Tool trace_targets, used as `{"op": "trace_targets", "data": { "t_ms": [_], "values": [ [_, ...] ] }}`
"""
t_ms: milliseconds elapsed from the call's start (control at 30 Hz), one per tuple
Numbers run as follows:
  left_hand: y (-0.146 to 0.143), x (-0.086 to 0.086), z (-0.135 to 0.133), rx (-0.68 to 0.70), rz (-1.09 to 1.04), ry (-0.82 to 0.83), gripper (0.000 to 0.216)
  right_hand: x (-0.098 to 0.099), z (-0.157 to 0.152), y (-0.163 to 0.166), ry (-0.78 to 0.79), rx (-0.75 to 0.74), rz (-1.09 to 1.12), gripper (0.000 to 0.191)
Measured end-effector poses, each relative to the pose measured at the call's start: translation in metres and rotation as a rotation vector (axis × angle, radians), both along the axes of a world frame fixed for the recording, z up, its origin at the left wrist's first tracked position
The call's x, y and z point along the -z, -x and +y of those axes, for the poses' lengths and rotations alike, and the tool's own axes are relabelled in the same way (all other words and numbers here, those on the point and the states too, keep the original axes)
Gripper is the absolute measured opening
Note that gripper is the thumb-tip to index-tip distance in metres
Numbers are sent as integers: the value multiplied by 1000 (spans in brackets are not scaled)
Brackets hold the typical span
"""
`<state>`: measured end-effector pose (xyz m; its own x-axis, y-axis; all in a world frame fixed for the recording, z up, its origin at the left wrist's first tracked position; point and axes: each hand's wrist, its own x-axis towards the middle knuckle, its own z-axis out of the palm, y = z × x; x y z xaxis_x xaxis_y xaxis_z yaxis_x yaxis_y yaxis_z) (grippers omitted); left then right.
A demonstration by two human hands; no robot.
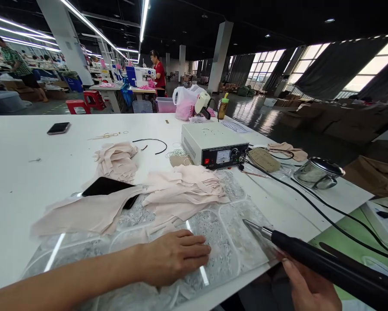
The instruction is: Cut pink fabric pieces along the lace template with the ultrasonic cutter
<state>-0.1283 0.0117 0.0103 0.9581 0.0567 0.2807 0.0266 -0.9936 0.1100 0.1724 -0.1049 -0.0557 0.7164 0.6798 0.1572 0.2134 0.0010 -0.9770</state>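
Pink fabric piece [209, 249], thin and pale, lies flat on the glass work plate [232, 242] directly under the fingertips of the left hand [174, 257], which is spread open and pressing down, gripping nothing. The right hand [305, 287] is closed around the black handle of a cutting wand [310, 257]; its metal tip points toward the left hand and stands just beside the pressed piece, apart from it, so no contact with the cloth is seen. Judged from this, the piece is positioned and held but not yet worked.

Beyond the left hand, two heaps of pink fabric pieces [181, 190] cover the far part of the plate. Whether these are finished or waiting cannot be told. A black phone [108, 188] lies partly under cloth beyond the left wrist. The control box [215, 149] sits farther off, its red lamp lit, with a black cable [310, 203] running back toward the right hand.
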Motion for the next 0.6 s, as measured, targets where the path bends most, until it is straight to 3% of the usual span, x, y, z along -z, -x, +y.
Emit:
{"op": "trace_targets", "data": {
  "t_ms": [67,200,333,600],
  "values": [
    [0,8,2,3,-16,18,30,-9,7,6,-104,37,46,69],
    [4,20,0,3,-64,38,31,-23,26,18,-287,109,94,51],
    [5,21,-1,-3,-87,36,32,-29,33,19,-320,117,107,39],
    [2,15,1,6,-88,47,33,-47,39,24,-405,118,-51,38]
  ]
}}
